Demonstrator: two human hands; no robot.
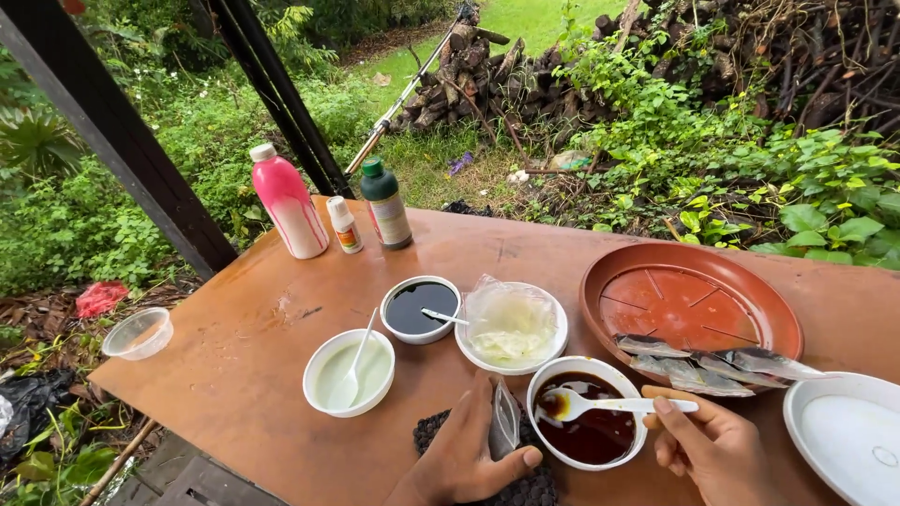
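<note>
Outdoor table (281, 375) seen from the head camera. The right hand (708, 450), at 5 o'clock, pinches the handle of a white spoon (600, 405) between thumb and fingers; the spoon's bowl carries a little dark brown liquid and rests in a white bowl (586, 412) of the same liquid, at 6 o'clock. The left hand (464, 450), just beside that bowl at its 9 o'clock, is closed on a small clear packet (504, 422), thumb pressing it near the bowl's rim, and lies over a dark woven mat (534, 487). From the bowl, at 10 o'clock a bowl of black liquid (420, 307) holds a second spoon; at 9 o'clock a bowl of pale green liquid (349, 372) holds a third; at 11 o'clock a bowl lined with clear plastic (511, 328) holds pale shreds. At 2 o'clock a brown round tray (689, 305) bears several small silvery fish (703, 370) along its near rim. A white lid (848, 436) lies at 3 o'clock. Toward 11 o'clock stand a pink bottle (289, 201), a small white bottle (345, 225) and a green-capped bottle (386, 204). A clear cup (139, 333) sits at the far left edge. Judged from the layout, the liquids are poured out and spooned, while the fish lie apart from every bowl, apparently untouched.
</note>
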